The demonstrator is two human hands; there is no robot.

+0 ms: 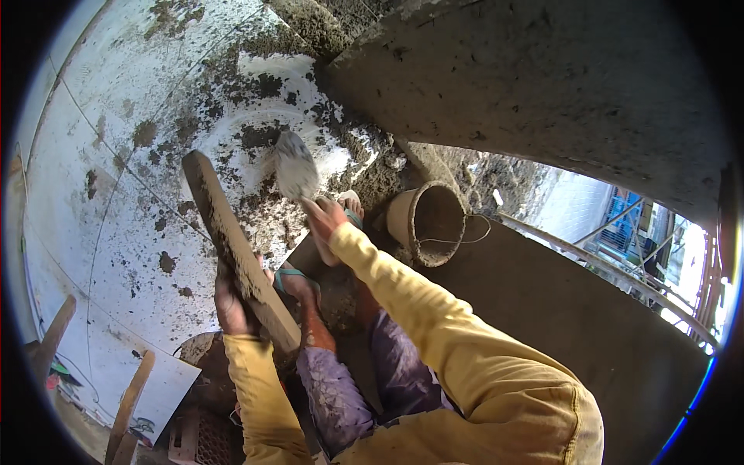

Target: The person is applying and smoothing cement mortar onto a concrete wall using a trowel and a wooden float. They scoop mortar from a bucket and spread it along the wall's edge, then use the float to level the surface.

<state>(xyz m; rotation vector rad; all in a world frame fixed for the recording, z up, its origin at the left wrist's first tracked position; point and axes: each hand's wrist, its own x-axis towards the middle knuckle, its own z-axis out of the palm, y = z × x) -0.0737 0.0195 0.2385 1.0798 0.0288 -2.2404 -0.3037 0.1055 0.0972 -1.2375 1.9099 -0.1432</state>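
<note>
My left hand point(232, 304) is closed round the lower part of a long wooden board point(242, 246). The board slants up and to the left, and wet mortar clings along its edge. Its grip is partly hidden, as some fingers go behind the wood. A trowel point(296, 167) with a pale, mortar-smeared blade is in my right hand point(327, 216), with the fingers wrapped round its handle. The blade points away from me, over a white sheet point(132, 256) spattered with mortar. Just right of my right hand stands a mortar-caked bucket point(402, 221), tilted, with a wire handle.
My sandalled feet point(298, 283) are between my hands. A plastic crate point(203, 439) and wooden sticks point(128, 399) lie at the lower left. A dark wall point(535, 77) fills the upper right, and a grey surface point(573, 318) the lower right. Scaffold poles point(612, 256) show through a gap.
</note>
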